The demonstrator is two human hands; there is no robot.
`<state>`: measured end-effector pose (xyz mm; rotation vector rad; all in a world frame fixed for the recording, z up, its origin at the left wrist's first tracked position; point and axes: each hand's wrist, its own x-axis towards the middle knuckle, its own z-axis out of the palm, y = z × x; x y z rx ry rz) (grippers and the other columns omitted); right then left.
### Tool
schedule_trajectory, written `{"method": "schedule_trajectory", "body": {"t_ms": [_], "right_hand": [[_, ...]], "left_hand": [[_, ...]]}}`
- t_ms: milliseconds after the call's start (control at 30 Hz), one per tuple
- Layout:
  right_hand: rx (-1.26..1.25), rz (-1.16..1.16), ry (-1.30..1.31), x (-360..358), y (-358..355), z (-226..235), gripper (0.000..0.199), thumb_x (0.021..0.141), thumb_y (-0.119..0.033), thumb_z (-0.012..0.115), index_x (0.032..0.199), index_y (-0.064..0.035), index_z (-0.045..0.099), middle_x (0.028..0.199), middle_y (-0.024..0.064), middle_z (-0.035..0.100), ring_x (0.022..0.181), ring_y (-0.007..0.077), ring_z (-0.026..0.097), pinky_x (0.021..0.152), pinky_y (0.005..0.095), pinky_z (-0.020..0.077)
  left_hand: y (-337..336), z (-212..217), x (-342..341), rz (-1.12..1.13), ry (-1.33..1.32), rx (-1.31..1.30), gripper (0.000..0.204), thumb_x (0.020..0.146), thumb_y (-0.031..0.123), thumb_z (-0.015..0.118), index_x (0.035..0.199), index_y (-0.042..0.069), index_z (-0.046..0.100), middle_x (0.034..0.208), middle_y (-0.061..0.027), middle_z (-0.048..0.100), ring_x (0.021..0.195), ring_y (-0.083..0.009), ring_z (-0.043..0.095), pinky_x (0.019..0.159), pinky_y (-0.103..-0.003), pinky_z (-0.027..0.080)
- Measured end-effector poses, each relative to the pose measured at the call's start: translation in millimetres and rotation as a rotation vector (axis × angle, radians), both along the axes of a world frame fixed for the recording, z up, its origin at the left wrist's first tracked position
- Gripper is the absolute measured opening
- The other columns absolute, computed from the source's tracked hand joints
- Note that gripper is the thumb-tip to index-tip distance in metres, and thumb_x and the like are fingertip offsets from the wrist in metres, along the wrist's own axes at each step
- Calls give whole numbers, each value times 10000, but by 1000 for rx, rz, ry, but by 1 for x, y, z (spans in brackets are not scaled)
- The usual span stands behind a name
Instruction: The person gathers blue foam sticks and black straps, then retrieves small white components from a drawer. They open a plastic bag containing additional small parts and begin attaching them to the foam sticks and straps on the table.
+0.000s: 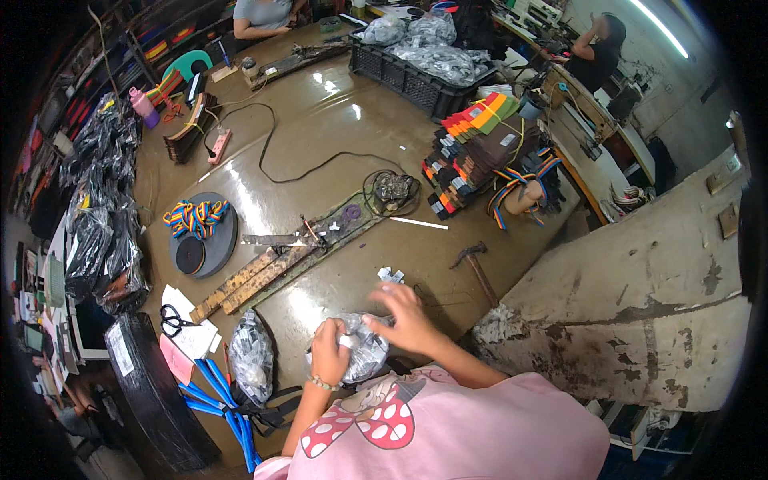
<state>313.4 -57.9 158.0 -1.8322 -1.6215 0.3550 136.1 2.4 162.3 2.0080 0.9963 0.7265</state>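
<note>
At the near edge of the table lies a clear plastic bag (370,352) with small grey and dark pieces showing through it. My left hand (329,354) is closed on the gathered, whitish top of this bag. Just right of it, my right hand (406,322) hovers over the bag with its fingers apart and nothing seen in them. A second filled clear bag (252,362) stands left of my left forearm. Small white and grey pieces (391,275) lie beyond my right fingertips. Black straps and blue strips (220,394) rest at the near left.
A hammer (475,272) lies to the right. Ahead is a long wooden board (264,276) with a metal bar. Scissors (173,322) and a grey webbing roll (226,250) sit left. Stacked straps (472,156) and a black crate (400,80) stand farther back. Two people are beyond the table.
</note>
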Motion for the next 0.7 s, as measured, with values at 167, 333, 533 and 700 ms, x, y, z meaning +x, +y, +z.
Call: {"method": "schedule_trajectory", "body": {"t_ms": [167, 333, 533, 700], "right_hand": [[-954, 37, 1759, 13, -7, -61, 494, 826, -234, 638, 1229, -7, 462, 1127, 107, 564, 988, 177, 571, 823, 315, 486], [-864, 178, 1404, 36, 21, -52, 352, 805, -127, 647, 1124, -10, 557, 1048, 64, 621, 955, 144, 593, 836, 286, 469], [-479, 216, 1315, 119, 99, 28, 418, 811, -141, 631, 1184, -3, 503, 1090, 78, 604, 975, 142, 582, 848, 305, 467], [-354, 159, 1311, 104, 110, 56, 465, 810, -147, 621, 1208, 24, 452, 1120, 76, 563, 1007, 137, 548, 875, 291, 434]], "left_hand": [[9, 4, 0, -256, 8, -120, 216, 633, -35, 505, 842, 14, 524, 876, -158, 575, 821, -323, 561, 729, -356, 442], [13, 16, -29, -374, 10, -317, 522, 744, 77, 618, 1249, 91, 488, 1349, -224, 365, 1249, -373, 366, 1017, -369, 318], [18, 21, -82, 18, -40, -304, 537, 781, 191, 649, 1275, 78, 472, 1391, -188, 334, 1289, -319, 322, 1032, -406, 285], [17, 17, -94, 169, -92, -328, 449, 810, 164, 612, 1239, 86, 506, 1349, -139, 400, 1217, -279, 416, 931, -380, 399]]}}
